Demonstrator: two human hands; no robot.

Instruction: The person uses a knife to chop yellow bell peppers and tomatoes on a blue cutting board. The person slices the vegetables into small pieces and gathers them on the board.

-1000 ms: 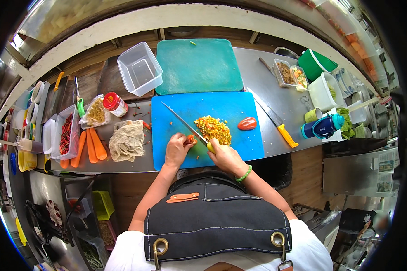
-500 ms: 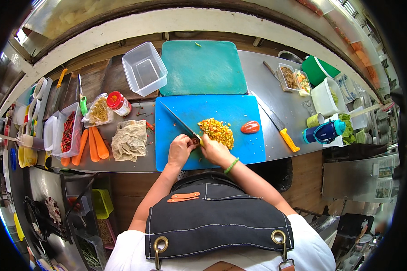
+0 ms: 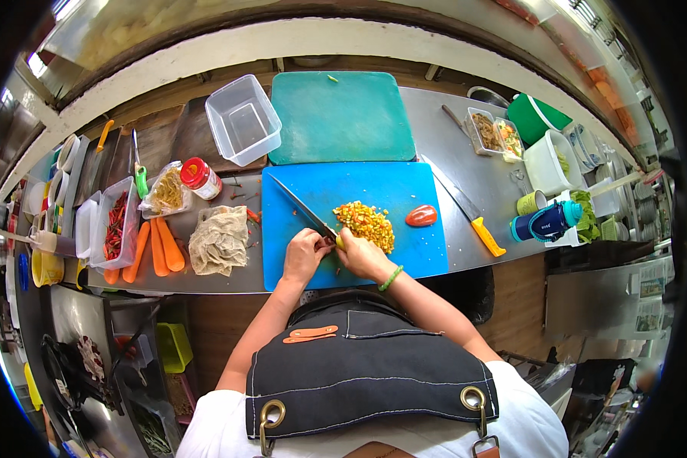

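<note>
My right hand (image 3: 361, 256) is closed around the yellow handle of a kitchen knife (image 3: 301, 204), whose long blade points away to the far left over the blue cutting board (image 3: 298, 179). Close beside the blade, my left hand (image 3: 306, 253) has its fingers bent together over a small dark red piece, too covered to name. A heap of finely diced yellow, orange and red vegetables (image 3: 365, 227) lies just beyond my right hand. Further right on the same board rests a tomato half (image 3: 420, 216), its skin side up. Small scraps are scattered on the board.
Left of the board are a crumpled cloth (image 3: 220, 239), carrots (image 3: 160, 246), a red-lidded jar (image 3: 201, 179) and a tub of red chillies (image 3: 117, 225). Beyond stand a clear plastic container (image 3: 243, 120) and a green board (image 3: 342, 118). A second yellow-handled knife (image 3: 473, 214) lies right, near a blue bottle (image 3: 546, 221).
Both hands and the knife stay in nearly the same place. The whole view has shifted very slightly; nothing has visibly been picked up or put down.
</note>
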